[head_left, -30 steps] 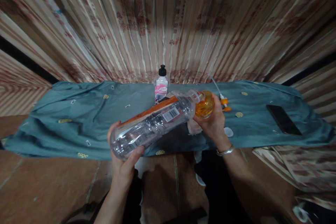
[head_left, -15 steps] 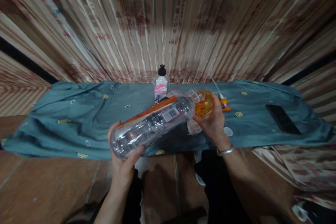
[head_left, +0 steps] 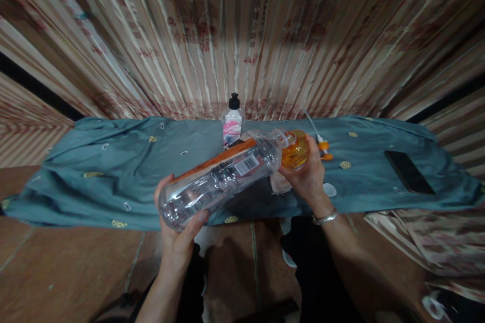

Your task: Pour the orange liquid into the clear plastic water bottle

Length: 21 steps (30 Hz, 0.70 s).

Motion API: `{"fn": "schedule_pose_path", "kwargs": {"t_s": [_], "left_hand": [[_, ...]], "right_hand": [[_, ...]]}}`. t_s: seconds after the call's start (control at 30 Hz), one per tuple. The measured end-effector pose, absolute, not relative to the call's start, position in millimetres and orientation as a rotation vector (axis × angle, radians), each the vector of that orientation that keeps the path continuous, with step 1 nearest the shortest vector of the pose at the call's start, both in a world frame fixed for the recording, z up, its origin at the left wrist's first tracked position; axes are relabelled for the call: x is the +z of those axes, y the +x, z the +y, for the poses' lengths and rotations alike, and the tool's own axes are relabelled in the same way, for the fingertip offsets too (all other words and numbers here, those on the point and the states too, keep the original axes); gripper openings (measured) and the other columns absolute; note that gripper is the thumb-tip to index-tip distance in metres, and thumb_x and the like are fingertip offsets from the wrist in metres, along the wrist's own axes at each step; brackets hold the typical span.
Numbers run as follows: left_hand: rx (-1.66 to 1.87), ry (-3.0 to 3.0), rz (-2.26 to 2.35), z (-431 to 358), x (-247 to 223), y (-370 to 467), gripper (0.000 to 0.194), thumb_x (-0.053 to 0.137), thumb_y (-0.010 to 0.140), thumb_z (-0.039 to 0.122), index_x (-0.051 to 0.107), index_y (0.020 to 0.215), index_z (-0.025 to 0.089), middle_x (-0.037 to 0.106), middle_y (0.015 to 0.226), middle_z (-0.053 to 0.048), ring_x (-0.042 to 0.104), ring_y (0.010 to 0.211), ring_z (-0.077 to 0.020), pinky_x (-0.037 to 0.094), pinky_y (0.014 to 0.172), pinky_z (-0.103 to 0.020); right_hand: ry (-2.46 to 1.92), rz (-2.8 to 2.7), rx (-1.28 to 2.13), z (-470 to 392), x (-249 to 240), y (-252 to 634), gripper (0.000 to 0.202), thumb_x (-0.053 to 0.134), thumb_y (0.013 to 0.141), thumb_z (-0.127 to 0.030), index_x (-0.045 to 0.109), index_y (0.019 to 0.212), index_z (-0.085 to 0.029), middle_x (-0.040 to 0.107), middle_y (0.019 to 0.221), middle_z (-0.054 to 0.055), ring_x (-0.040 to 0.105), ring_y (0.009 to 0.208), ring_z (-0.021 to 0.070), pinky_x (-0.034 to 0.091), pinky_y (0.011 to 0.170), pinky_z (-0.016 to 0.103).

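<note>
My left hand (head_left: 178,234) is wrapped round the base of a large clear plastic bottle (head_left: 220,181), which has an orange label band and a barcode. The bottle is tilted, its neck higher and to the right. My right hand (head_left: 308,176) grips a smaller bottle of orange liquid (head_left: 296,150). The two necks meet mouth to mouth. Just right of the small bottle, an orange pump head with a clear tube (head_left: 324,151) lies on the cloth. A white round cap (head_left: 329,190) rests beside my right wrist. Partly hidden under the large bottle is a pale cloth (head_left: 280,184).
A bottle with a black cap and pink label (head_left: 232,128) stands at the back middle of the table's teal cloth (head_left: 102,171). A black phone (head_left: 408,171) lies at the right. A patterned curtain (head_left: 242,35) hangs behind the table.
</note>
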State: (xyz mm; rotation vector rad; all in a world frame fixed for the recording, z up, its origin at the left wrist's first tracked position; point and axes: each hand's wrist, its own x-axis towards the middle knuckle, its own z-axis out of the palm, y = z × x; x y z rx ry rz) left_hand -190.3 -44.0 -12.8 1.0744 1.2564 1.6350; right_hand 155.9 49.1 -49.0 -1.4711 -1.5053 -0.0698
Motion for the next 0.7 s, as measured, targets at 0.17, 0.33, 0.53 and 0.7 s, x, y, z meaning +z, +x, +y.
{"fn": "schedule_pose_path", "kwargs": {"t_s": [0.17, 0.33, 0.53, 0.7], "left_hand": [[1.641, 1.077, 1.254, -44.1, -13.8, -191.3, 0.102, 0.107, 0.070, 0.053, 0.058, 0.158, 0.032, 0.071, 0.120, -0.005, 0.071, 0.091, -0.0233, 0.065, 0.079, -0.037], [1.632, 1.088, 1.266, -44.2, -14.6, -191.4, 0.102, 0.106, 0.071, 0.053, 0.058, 0.158, 0.033, 0.071, 0.120, -0.005, 0.071, 0.092, -0.0242, 0.066, 0.083, -0.040], [1.648, 1.056, 1.239, -42.7, -15.9, -190.5, 0.101, 0.107, 0.069, 0.051, 0.060, 0.157, 0.033, 0.072, 0.121, -0.005, 0.072, 0.091, -0.0237, 0.066, 0.081, -0.038], [1.641, 1.037, 1.209, -42.1, -16.8, -188.2, 0.095, 0.106, 0.072, 0.051, 0.062, 0.155, 0.034, 0.074, 0.123, -0.005, 0.073, 0.086, -0.0224, 0.066, 0.074, -0.036]], "right_hand": [[-1.459, -1.500, -0.095, 49.3, -49.5, 155.7, 0.118, 0.102, 0.075, -0.053, 0.042, 0.172, -0.025, 0.067, 0.167, 0.020, 0.066, 0.158, 0.0421, 0.058, 0.132, 0.066], [-1.461, -1.521, -0.063, 49.4, -49.9, 157.1, 0.120, 0.102, 0.076, -0.055, 0.038, 0.174, -0.026, 0.065, 0.168, 0.019, 0.065, 0.160, 0.0420, 0.056, 0.135, 0.066], [-1.471, -1.512, -0.067, 49.8, -50.7, 158.2, 0.119, 0.101, 0.077, -0.058, 0.040, 0.174, -0.027, 0.065, 0.168, 0.018, 0.065, 0.159, 0.0418, 0.057, 0.133, 0.067], [-1.479, -1.509, -0.072, 49.3, -49.8, 158.7, 0.118, 0.101, 0.078, -0.059, 0.041, 0.174, -0.027, 0.065, 0.168, 0.018, 0.066, 0.158, 0.0424, 0.059, 0.132, 0.068]]}}
